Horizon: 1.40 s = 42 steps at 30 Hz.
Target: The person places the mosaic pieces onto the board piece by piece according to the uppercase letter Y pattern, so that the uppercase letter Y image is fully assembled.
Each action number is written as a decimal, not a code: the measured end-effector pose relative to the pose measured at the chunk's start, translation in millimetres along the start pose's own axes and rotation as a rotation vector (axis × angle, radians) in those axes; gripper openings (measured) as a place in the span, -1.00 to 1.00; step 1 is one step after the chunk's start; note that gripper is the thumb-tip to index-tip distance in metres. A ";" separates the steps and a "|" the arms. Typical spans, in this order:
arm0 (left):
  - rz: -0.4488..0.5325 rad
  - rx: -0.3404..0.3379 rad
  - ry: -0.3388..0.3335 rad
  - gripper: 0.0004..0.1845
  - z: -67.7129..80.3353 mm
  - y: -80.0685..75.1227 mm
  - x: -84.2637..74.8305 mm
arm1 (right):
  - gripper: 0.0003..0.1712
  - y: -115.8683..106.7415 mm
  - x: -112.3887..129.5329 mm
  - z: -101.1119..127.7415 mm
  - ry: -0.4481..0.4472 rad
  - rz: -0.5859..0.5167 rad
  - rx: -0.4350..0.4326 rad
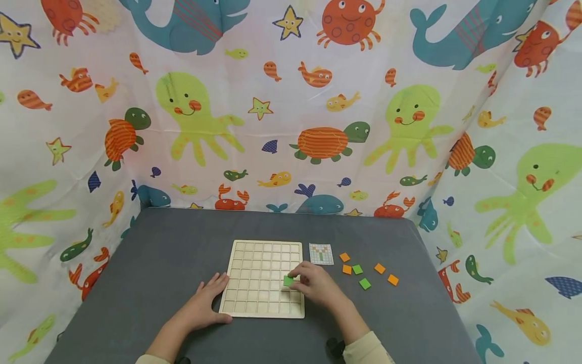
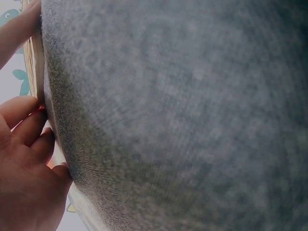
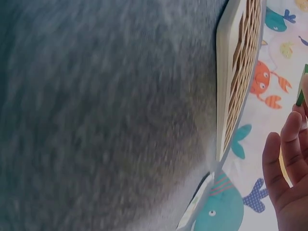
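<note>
A pale wooden board (image 1: 259,283) marked with a square grid lies on the grey table. Along its left edge rests my left hand (image 1: 206,299), fingers and thumb spread against the side; the left wrist view shows that hand (image 2: 29,149) touching the rim. Over the board's right part, my right hand (image 1: 318,285) pinches a green square tile (image 1: 288,280) between thumb and fingers. In the right wrist view the tile (image 3: 301,89) appears edge-on at the fingertips, raised above the board (image 3: 236,77).
Right of the board lies a small printed pattern card (image 1: 321,254). Beyond it several loose tiles are scattered, among them an orange tile (image 1: 379,268) and a green tile (image 1: 365,284). A curtain (image 1: 282,177) with sea animals surrounds the grey table (image 1: 182,253).
</note>
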<state>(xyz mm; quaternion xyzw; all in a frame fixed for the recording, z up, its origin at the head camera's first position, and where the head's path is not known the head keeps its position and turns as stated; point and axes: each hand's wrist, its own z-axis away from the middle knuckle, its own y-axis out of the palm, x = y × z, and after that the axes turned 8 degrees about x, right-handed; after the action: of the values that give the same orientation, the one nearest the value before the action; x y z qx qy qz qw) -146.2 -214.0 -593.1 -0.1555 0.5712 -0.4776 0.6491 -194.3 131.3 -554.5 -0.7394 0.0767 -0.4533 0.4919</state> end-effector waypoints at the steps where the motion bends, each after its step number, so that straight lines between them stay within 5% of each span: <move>1: 0.002 -0.001 -0.001 0.26 0.1 -0.3 0.0 | -0.74 1.4 0.7 -2.0 -0.005 0.000 0.004; 15: -0.023 -0.016 0.015 0.24 -3.8 -1.2 0.6 | -0.75 14.0 14.4 -20.1 0.026 -0.029 0.072; 42: -0.003 -0.004 0.020 0.25 -0.3 -0.2 1.5 | -0.72 48.0 30.9 -37.9 0.064 0.189 0.143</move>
<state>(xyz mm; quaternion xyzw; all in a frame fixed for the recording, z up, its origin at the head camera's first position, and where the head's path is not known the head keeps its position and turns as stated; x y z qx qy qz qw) -146.8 -215.2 -593.9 -0.1529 0.5785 -0.4791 0.6422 -188.8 64.9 -570.3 -0.6772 0.1292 -0.4326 0.5810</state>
